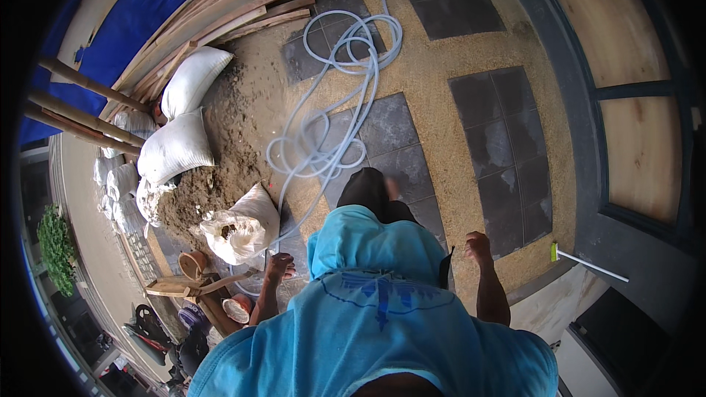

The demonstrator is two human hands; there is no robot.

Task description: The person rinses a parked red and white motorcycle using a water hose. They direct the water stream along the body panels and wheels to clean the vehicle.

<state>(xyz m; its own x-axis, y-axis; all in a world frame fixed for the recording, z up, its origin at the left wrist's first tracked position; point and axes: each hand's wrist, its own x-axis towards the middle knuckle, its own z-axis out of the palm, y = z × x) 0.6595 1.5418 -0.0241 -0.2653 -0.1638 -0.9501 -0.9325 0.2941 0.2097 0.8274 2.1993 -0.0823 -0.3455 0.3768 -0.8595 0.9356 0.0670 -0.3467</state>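
Observation:
My left hand (279,267) hangs at my left side with its fingers loosely apart and nothing visible in it. Just ahead of it stands an opened white sack (254,224) with brownish material in its mouth. My right hand (478,246) is out to my right, its fingers curled in with no object showing. Below it lies the pebbled floor beside dark tiles (507,147). A pale, see-through hose (346,154) is coiled in loose loops ahead of me, and one length runs down close to my left hand.
A sand heap (195,202) and full white sacks (176,147) are at the left. Long wooden planks (243,7) lie behind them, near bamboo poles (88,121). Buckets (237,308) and a wooden piece (176,287) sit lower left. A white-handled brush (588,263) is at right.

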